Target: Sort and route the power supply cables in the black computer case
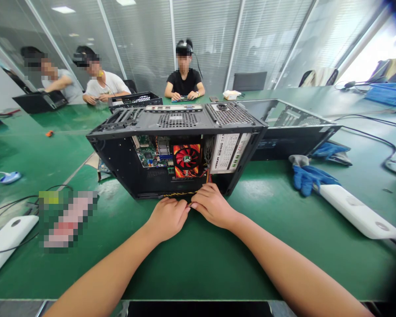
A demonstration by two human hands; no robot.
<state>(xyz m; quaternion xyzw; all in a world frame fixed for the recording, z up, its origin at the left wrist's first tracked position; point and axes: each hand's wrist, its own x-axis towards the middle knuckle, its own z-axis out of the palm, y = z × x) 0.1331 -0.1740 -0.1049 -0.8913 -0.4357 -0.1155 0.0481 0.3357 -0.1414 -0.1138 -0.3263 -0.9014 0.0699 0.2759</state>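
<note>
Head view: both hands meet at the open near side of a dark computer case (pixel 174 121), the left hand (pixel 170 218) and right hand (pixel 216 204) with thumbs and fingers drawn together on thin cables (pixel 180 193). Which strand each one pinches is too small to tell. Directly beyond the grip stands the case, its lower edge just past the fingers; inside, a red fan (pixel 187 158) on a graphics card sits straight ahead of them, a circuit board (pixel 148 154) ahead and to the left, and a labelled power supply (pixel 229 152) ahead and to the right. The case hides much of the table behind it. Right of the grip, blue-and-grey gloves (pixel 308 176) touch a white power strip (pixel 359 211), with a second case (pixel 293 134) farther back. Left of it lie a pixelated item (pixel 71 220), black cords (pixel 16 200) and another white strip (pixel 9 246). Under everything spreads a glossy green tabletop (pixel 198 268). Across it, three people (pixel 184 81) sit before glass partitions (pixel 204 35) with blinds, the middle one of the room's width holding a small board (pixel 184 98).
</note>
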